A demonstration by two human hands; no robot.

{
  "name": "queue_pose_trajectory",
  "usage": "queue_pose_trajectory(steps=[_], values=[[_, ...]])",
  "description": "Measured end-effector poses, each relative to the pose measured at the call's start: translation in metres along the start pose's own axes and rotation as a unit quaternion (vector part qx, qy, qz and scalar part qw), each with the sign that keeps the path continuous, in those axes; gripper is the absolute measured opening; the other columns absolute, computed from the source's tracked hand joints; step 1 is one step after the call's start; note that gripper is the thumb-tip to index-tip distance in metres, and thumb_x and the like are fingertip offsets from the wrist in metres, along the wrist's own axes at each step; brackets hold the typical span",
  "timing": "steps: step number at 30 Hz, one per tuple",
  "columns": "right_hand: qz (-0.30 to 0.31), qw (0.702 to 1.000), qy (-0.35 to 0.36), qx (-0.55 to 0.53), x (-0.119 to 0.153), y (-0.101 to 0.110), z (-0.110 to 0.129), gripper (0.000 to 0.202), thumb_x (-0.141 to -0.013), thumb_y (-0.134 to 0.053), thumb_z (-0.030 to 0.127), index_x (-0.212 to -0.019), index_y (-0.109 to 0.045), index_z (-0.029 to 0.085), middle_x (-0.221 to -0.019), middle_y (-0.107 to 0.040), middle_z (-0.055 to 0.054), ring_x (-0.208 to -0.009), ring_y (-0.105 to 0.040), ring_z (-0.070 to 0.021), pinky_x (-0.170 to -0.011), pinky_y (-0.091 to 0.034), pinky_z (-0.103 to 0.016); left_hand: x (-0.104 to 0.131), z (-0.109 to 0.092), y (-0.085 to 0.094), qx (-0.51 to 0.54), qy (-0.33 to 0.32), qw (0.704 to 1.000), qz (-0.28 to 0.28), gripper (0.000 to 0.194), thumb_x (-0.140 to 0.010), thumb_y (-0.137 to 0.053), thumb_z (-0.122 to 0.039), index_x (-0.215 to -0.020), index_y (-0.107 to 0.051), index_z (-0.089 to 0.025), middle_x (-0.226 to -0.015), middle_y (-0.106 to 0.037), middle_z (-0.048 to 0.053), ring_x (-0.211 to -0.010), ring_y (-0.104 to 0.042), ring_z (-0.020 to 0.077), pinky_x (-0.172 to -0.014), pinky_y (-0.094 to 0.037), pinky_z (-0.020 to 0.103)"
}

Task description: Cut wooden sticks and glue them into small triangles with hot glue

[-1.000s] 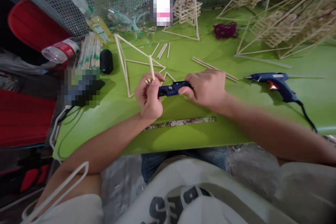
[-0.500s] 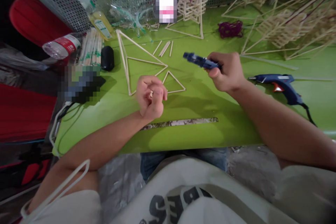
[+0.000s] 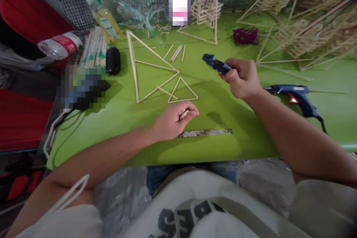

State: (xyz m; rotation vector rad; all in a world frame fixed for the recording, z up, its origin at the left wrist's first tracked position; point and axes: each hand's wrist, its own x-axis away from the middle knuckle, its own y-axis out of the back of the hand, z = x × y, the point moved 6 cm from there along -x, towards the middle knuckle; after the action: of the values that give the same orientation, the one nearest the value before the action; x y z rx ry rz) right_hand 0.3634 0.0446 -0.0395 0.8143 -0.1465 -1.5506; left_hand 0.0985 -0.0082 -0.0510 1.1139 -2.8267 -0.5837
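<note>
My left hand (image 3: pixel 175 119) is closed around small pale wooden pieces (image 3: pixel 184 113), partly hidden by its fingers, just over the patterned strip (image 3: pixel 206 132). Raised above the green table, my right hand (image 3: pixel 242 78) grips a dark blue hand tool (image 3: pixel 216 64) that points left; its exact kind is unclear. Beyond my left hand lies a small stick triangle (image 3: pixel 189 87), with a loose stick crossing its left side. A larger stick frame (image 3: pixel 156 51) rests farther left. Several short sticks (image 3: pixel 176 53) lie behind it, to the right.
At the right lies a blue glue gun (image 3: pixel 292 91). Stick structures (image 3: pixel 301 37) and purple cord (image 3: pixel 245 36) occupy the back right. A yellow-liquid bottle (image 3: pixel 107 24), packed sticks (image 3: pixel 95 50), a black case (image 3: pixel 113 61) and a plastic bottle (image 3: pixel 61 45) are at the left.
My left hand has moved right and nearer the table's front edge, turning its palm down and uncovering the small triangle and the loose stick. My right hand's tool has shifted slightly right.
</note>
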Motion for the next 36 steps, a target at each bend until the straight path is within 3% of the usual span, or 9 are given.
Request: queue_pose_trajectory(steps=[4,6,9,13,18,22,27,33,36], values=[[0.000,1.000,0.007,0.013,0.001,0.002,0.004,0.082,-0.092,-0.047,0.102,-0.085,-0.072,0.024,-0.064,-0.059,-0.004,-0.055,-0.050,-0.0180,-0.053,-0.030,-0.035,0.001,-0.007,0.041,-0.067,0.018,0.996,-0.057,0.030,-0.113,-0.060,-0.043,-0.134,-0.063,-0.022,-0.066,-0.059,-0.004,-0.052,-0.052,0.0138,-0.051,-0.036,0.028],[0.000,1.000,0.009,0.025,0.001,0.002,0.006,0.083,-0.091,-0.046,0.102,-0.085,-0.072,0.024,-0.065,-0.060,-0.004,-0.055,-0.050,-0.0180,-0.053,-0.031,-0.035,-0.005,0.004,0.064,-0.164,0.046,0.983,-0.073,0.022,-0.105,-0.067,-0.030,-0.125,-0.070,-0.022,-0.063,-0.059,-0.004,-0.047,-0.048,0.0134,-0.048,-0.032,0.027],[0.000,0.999,0.002,0.043,0.001,0.001,0.008,0.087,-0.089,-0.043,0.105,-0.083,-0.071,0.023,-0.064,-0.060,-0.004,-0.055,-0.049,-0.0174,-0.053,-0.030,-0.035,-0.017,0.032,0.086,-0.289,0.059,0.954,-0.055,0.035,-0.087,-0.076,-0.017,-0.122,-0.078,-0.020,-0.055,-0.057,-0.005,-0.040,-0.043,0.0145,-0.046,-0.030,0.028],[-0.002,0.999,-0.004,0.054,0.001,0.003,0.008,0.091,-0.087,-0.039,0.108,-0.084,-0.071,0.023,-0.063,-0.059,-0.003,-0.055,-0.049,-0.0171,-0.053,-0.030,-0.034,-0.028,0.057,0.098,-0.343,0.063,0.934,-0.077,0.008,-0.086,-0.073,-0.018,-0.091,-0.079,-0.020,-0.055,-0.058,-0.002,-0.039,-0.039,0.0144,-0.047,-0.030,0.029],[-0.005,0.999,-0.022,-0.042,0.002,-0.004,0.013,0.084,-0.081,-0.055,0.107,-0.078,-0.066,0.024,-0.060,-0.055,-0.001,-0.051,-0.045,-0.0154,-0.048,-0.031,-0.034,-0.023,0.032,0.083,-0.244,0.040,0.964,-0.096,0.008,-0.095,-0.075,-0.026,-0.095,-0.070,-0.020,-0.067,-0.062,-0.001,-0.046,-0.046,0.0128,-0.049,-0.033,0.028],[0.034,0.980,-0.079,-0.179,0.015,-0.033,0.039,0.064,-0.074,-0.089,0.085,-0.083,-0.069,0.025,-0.066,-0.062,0.000,-0.054,-0.054,-0.0163,-0.048,-0.046,-0.034,-0.009,0.001,0.040,-0.014,-0.031,0.997,-0.067,0.022,-0.112,-0.061,-0.042,-0.101,-0.063,-0.023,-0.075,-0.058,0.000,-0.057,-0.049,0.0140,-0.051,-0.039,0.028],[0.043,0.961,-0.072,-0.264,0.036,-0.061,0.085,0.045,-0.074,-0.101,0.059,-0.087,-0.076,0.024,-0.075,-0.070,-0.004,-0.064,-0.065,-0.0198,-0.057,-0.058,-0.037,-0.007,-0.001,0.001,0.004,-0.062,0.994,-0.087,0.026,-0.115,-0.056,-0.047,-0.106,-0.058,-0.023,-0.086,-0.061,0.002,-0.076,-0.057,0.0176,-0.071,-0.047,0.034],[-0.010,0.976,-0.063,-0.206,0.042,-0.054,0.086,0.022,-0.085,-0.091,0.037,-0.083,-0.072,0.025,-0.079,-0.071,-0.003,-0.070,-0.067,-0.0201,-0.066,-0.062,-0.038,-0.012,0.010,0.003,0.035,-0.091,0.991,-0.091,0.031,-0.115,-0.055,-0.051,-0.107,-0.063,-0.022,-0.095,-0.066,0.005,-0.085,-0.061,0.0197,-0.078,-0.050,0.036],[0.013,0.981,-0.050,-0.185,0.047,-0.055,0.079,0.018,-0.086,-0.088,0.034,-0.084,-0.072,0.026,-0.080,-0.072,-0.003,-0.071,-0.067,-0.0208,-0.064,-0.060,-0.036,-0.008,0.011,0.008,0.042,-0.079,0.990,-0.105,0.029,-0.116,-0.055,-0.045,-0.106,-0.069,-0.022,-0.099,-0.070,0.006,-0.088,-0.065,0.0189,-0.081,-0.052,0.035]])
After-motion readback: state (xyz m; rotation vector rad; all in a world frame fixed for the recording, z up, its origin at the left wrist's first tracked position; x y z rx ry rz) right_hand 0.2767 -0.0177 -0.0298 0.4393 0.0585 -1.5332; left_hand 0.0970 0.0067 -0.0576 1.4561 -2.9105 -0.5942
